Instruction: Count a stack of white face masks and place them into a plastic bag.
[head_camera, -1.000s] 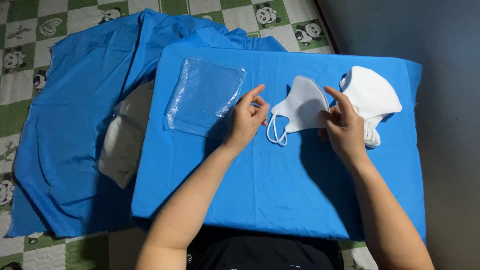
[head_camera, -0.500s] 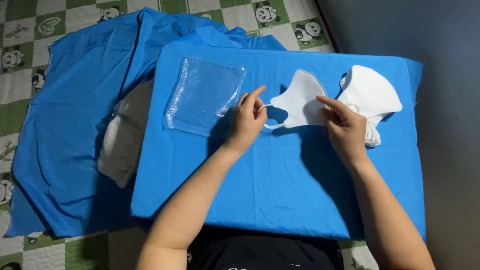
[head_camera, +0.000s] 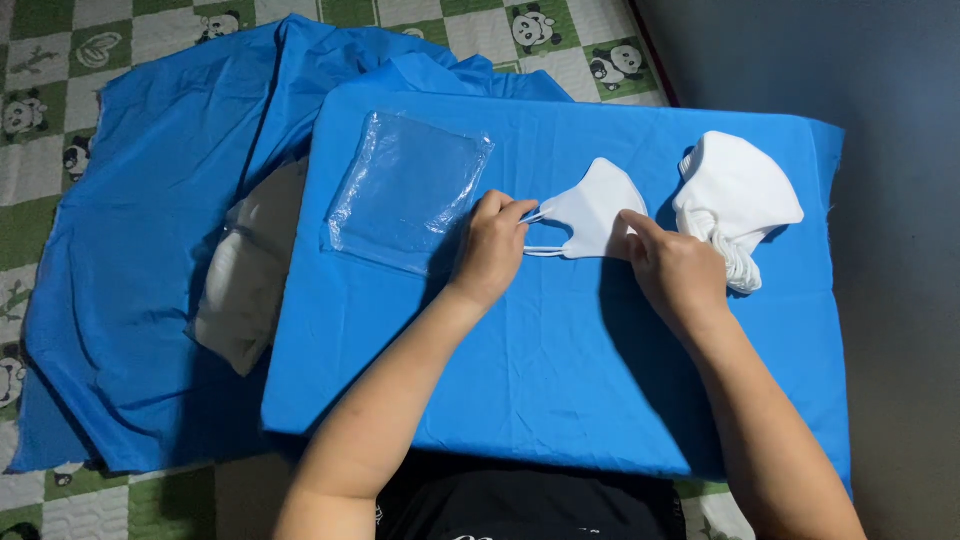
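- Pouch: flat clear plastic pouch (head_camera: 408, 192) lies empty, just left of the left-hand grip; nothing in it yet.
- Left hand (head_camera: 492, 250) pinches the thin ear loops of the single white fabric face mask (head_camera: 593, 208), fingers closed on them.
- Right hand (head_camera: 672, 268) presses the mask's right edge, fingers flat, not gripping.
- Stack of white masks (head_camera: 738, 200) sits right of that, untouched.

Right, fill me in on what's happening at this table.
A person is handling a single white face mask on a blue cloth-covered board. The left hand pinches the mask's ear loop end, while the right hand presses on its other side. A stack of white masks lies to the right, and a clear plastic bag lies flat to the left.
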